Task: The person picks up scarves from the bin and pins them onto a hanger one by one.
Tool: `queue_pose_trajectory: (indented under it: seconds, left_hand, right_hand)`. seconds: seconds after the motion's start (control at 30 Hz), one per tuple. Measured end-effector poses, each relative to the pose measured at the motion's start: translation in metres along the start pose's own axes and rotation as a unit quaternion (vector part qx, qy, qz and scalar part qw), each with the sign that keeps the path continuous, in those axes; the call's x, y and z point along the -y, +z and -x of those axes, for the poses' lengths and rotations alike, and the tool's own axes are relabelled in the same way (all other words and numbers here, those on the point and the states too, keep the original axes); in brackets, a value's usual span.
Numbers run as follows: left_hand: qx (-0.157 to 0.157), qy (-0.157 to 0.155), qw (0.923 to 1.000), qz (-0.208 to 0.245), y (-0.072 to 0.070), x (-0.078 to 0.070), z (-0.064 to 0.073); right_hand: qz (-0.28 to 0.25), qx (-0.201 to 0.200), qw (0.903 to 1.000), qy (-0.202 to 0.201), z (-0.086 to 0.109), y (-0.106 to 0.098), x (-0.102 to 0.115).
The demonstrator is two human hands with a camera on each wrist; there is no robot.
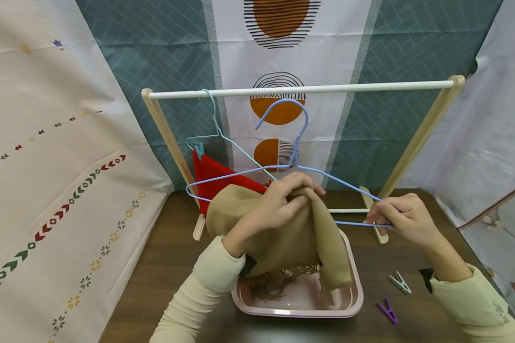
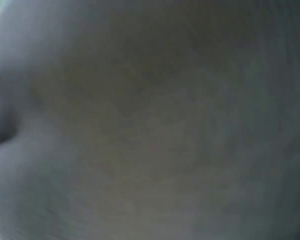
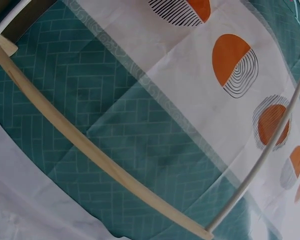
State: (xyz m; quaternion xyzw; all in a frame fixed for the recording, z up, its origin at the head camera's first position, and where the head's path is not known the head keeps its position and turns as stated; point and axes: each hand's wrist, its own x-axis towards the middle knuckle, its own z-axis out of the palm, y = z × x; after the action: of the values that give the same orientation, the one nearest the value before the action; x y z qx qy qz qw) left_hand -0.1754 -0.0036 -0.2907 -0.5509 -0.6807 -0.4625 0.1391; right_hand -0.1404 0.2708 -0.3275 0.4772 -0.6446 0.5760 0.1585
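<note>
A tan fringed cloth, like a scarf (image 1: 279,243), hangs draped over a blue clothes hanger (image 1: 339,180). My left hand (image 1: 279,202) pinches the cloth near the top, below the hanger's neck. At the hanger's right end, my right hand (image 1: 405,216) grips the wire corner. The hanger's hook points up, in front of the rack bar and not on it. Some of the hanger's lower wire is hidden by the cloth. Blurred cloth (image 2: 155,150) fills the left wrist view. Neither hand shows in the right wrist view.
Beneath the cloth is a pink basin (image 1: 298,313), with fringe dangling into it. A rack bar (image 1: 334,88) stands behind, carrying a teal hanger (image 1: 218,128) with red cloth (image 1: 210,174) clipped on. Grey (image 1: 400,282) and purple (image 1: 387,312) clothespins lie at the right.
</note>
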Motion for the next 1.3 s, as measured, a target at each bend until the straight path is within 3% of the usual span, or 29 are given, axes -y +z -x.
queue_pose_trajectory:
  seconds: [0.1, 0.13, 0.2, 0.27, 0.37, 0.43, 0.5, 0.57, 0.63, 0.73, 0.8, 0.83, 0.9, 0.97, 1.07, 1.2, 1.3]
  left_hand:
    - [-0.014, 0.000, 0.9993, 0.034, -0.010, 0.002, 0.004]
    - [-0.011, 0.007, 0.9998, 0.015, -0.013, 0.003, 0.005]
    - [0.008, 0.019, 0.9965, -0.082, -0.018, 0.003, 0.007]
    - [0.034, 0.030, 0.9794, -0.197, -0.020, 0.003, 0.009]
    - [0.082, 0.026, 0.9416, -0.326, -0.020, 0.005, 0.012]
    - [0.103, 0.015, 0.9265, -0.362, -0.017, 0.007, 0.015]
    - [0.109, 0.019, 0.9212, -0.373, -0.014, 0.009, 0.018]
    - [0.093, 0.039, 0.9270, -0.361, -0.012, 0.011, 0.020]
    - [0.052, 0.058, 0.9472, -0.311, -0.011, 0.012, 0.022]
    - [-0.035, 0.055, 0.9808, -0.184, -0.014, 0.015, 0.024]
    - [-0.091, 0.039, 0.9905, -0.095, -0.017, 0.017, 0.024]
    - [-0.113, 0.035, 0.9901, -0.076, -0.020, 0.018, 0.024]
    - [-0.125, 0.035, 0.9882, -0.080, -0.024, 0.019, 0.026]
    - [-0.110, 0.047, 0.9857, -0.119, -0.028, 0.020, 0.028]
    - [-0.056, 0.063, 0.9742, -0.209, -0.030, 0.018, 0.035]
    - [-0.019, 0.022, 0.9650, -0.260, -0.028, 0.012, 0.044]
    - [-0.038, -0.039, 0.9589, -0.279, -0.020, 0.003, 0.046]
  right_hand:
    - [0.022, -0.006, 0.9997, 0.001, 0.001, 0.000, 0.001]
    - [0.029, -0.009, 0.9996, 0.001, 0.001, 0.001, 0.001]
    - [0.042, -0.014, 0.9990, -0.001, 0.001, 0.000, 0.002]
    - [0.046, -0.016, 0.9988, -0.003, 0.001, 0.000, 0.002]
    - [0.047, -0.019, 0.9987, -0.001, 0.001, 0.000, 0.002]
    - [0.040, -0.019, 0.9990, 0.002, 0.001, 0.000, 0.002]
    - [0.034, -0.018, 0.9993, 0.005, 0.001, 0.000, 0.001]
    - [0.029, -0.016, 0.9994, 0.005, 0.001, 0.001, 0.001]
    - [0.035, -0.017, 0.9992, 0.005, 0.001, 0.001, 0.000]
    - [0.060, -0.023, 0.9979, 0.007, 0.000, 0.001, 0.000]
    - [0.077, -0.026, 0.9967, 0.009, 0.000, 0.001, 0.001]
    - [0.082, -0.028, 0.9962, 0.009, 0.000, 0.002, 0.001]
    - [0.085, -0.029, 0.9959, 0.008, 0.000, 0.002, 0.001]
    - [0.087, -0.033, 0.9957, 0.005, -0.001, 0.002, 0.002]
    - [0.090, -0.037, 0.9952, 0.002, -0.002, 0.003, 0.003]
    - [0.089, -0.038, 0.9953, 0.001, -0.002, 0.003, 0.002]
    - [0.084, -0.035, 0.9959, 0.000, -0.002, 0.004, 0.001]
